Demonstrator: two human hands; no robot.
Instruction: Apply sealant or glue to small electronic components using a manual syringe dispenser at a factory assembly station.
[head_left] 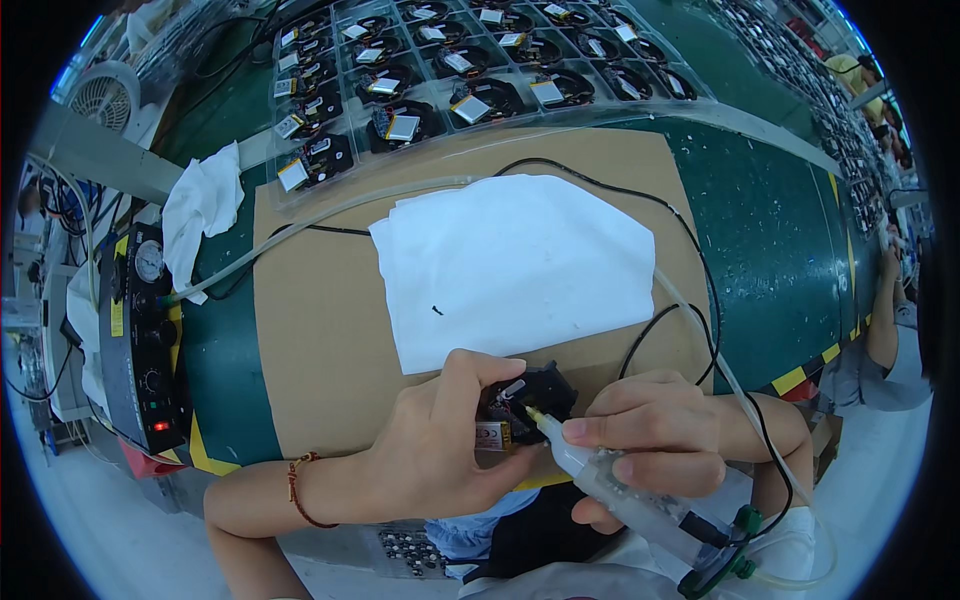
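the angular plastic housing (553,386) is black; the tubular plastic syringe (602,478) is translucent white, its tip (537,413) yellow, its end clamp (712,574) green. the folded fabric cloth (520,265) is white, the flat cardboard sheet (310,350) tan, the broad tabletop (780,270) green, its edge tape (789,381) striped yellow-black.

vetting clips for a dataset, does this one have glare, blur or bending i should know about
In the head view, the green table's edges bow and the corners go black; a pale sheen lies on its right side; the cloth is among the brightest areas; the far background looks small and soft; left hand and right hand look fairly sharp.
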